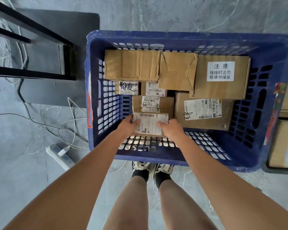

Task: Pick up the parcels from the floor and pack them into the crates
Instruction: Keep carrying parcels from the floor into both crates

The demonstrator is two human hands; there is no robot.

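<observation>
While both hands grip it, parcel (pixel 149 124) nears crate (pixel 156 158) edge.

Grey marble-look floor tiles (pixel 189 12) with pale veining. Black metal frame furniture (pixel 32 37) upper left, standing on a dark mat (pixel 56 90). White cables (pixel 70 117) trail loose across the floor to a white power strip (pixel 60 155), plug in. Even, soft light.

one blue crate (pixel 189 39), eight cardboard parcels (pixel 221 77) in it counting the held one, two hands (pixel 127 126), one power strip (pixel 60 156)
</observation>
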